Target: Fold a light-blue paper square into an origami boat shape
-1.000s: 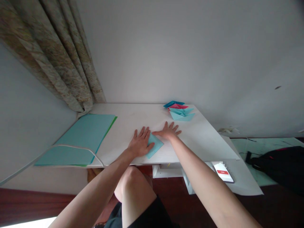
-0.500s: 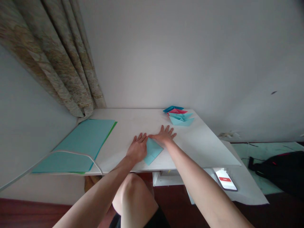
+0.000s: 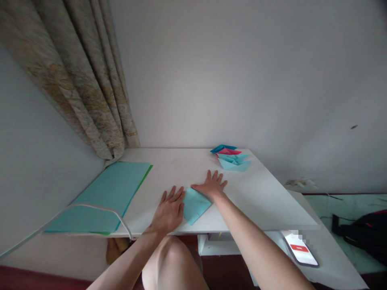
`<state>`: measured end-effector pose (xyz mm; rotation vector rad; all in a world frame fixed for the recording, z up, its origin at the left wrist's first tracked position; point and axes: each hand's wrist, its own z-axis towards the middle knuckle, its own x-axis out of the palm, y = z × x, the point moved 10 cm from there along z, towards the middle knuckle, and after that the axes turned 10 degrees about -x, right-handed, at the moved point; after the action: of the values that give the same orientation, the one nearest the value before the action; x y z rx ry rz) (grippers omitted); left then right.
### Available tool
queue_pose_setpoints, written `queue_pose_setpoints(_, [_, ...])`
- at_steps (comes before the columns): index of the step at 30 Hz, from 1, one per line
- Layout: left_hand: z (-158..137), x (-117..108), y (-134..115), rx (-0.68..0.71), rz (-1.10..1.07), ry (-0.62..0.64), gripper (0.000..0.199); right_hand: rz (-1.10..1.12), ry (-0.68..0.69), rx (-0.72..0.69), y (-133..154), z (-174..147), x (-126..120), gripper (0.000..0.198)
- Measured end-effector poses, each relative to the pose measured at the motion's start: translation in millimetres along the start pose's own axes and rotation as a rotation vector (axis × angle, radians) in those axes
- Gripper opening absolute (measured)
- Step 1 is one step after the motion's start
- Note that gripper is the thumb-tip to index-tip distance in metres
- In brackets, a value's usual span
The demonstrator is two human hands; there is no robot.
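Note:
A folded piece of light blue paper (image 3: 195,207) lies flat near the front edge of the white table (image 3: 178,163). My left hand (image 3: 169,209) rests palm down at its left side, fingers stretched out and the thumb along the paper's edge. On the far right edge of the paper lies the thumb side of my right hand (image 3: 211,186), with its fingers spread over the tabletop. Beyond that hand stand several folded paper boats: a light blue one (image 3: 234,163) in front, a pink one (image 3: 229,152) behind it and a dark blue one (image 3: 222,148) at the back.
Large light blue sheets (image 3: 99,197) with a green edge showing lie at the table's left. A white cable (image 3: 90,204) arches over them. A phone (image 3: 300,249) lies on a lower surface at the right, and a black bag (image 3: 367,233) is beyond it. A curtain (image 3: 90,92) hangs at the left.
The view has tilted up slightly, so everything sits lower. My left hand has shifted a little left off the paper, uncovering more of its left side. My right hand keeps its place at the edge.

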<state>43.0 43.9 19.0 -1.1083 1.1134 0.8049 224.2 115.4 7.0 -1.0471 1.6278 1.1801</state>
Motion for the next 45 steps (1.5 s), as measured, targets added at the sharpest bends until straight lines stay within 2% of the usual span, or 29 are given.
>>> queue_pose_setpoints(4, [1, 0, -1, 0.005, -0.017, 0.0, 0.051, 0.006, -0.014, -0.045, 3, -2, 0, 0.125])
queue_pose_setpoints(9, [1, -3, 1, -0.024, -0.037, 0.003, 0.05, 0.041, -0.05, 0.018, -12, 1, -11, 0.111])
queue_pose_setpoints(14, [1, -5, 0, -0.026, -0.06, 0.001, 0.049, -0.021, -0.087, -0.085, 3, -9, 0, 0.126])
queue_pose_setpoints(20, [-4, 0, 8, -0.017, -0.122, 0.001, 0.047, 0.015, -0.06, 0.012, 2, -2, -2, 0.123])
queue_pose_setpoints(23, [-6, 1, 10, -0.013, -0.136, 0.013, 0.046, 0.03, -0.039, 0.014, 7, -5, -4, 0.122])
queue_pose_setpoints(28, [-6, 0, 8, 0.005, -0.144, 0.022, 0.047, -0.021, 0.064, -0.203, 28, -26, 11, 0.127])
queue_pose_setpoints(33, [-4, 0, 11, 0.005, -0.16, -0.002, 0.047, -0.006, 0.049, -0.187, 18, -34, 11, 0.133])
queue_pose_setpoints(40, [-3, -1, 12, -0.002, -0.155, -0.035, 0.046, -0.011, 0.057, -0.213, 23, -37, 14, 0.135])
queue_pose_setpoints(45, [-2, 0, 14, -0.005, -0.139, -0.044, 0.043, -0.009, 0.094, -0.131, -5, -31, 7, 0.144])
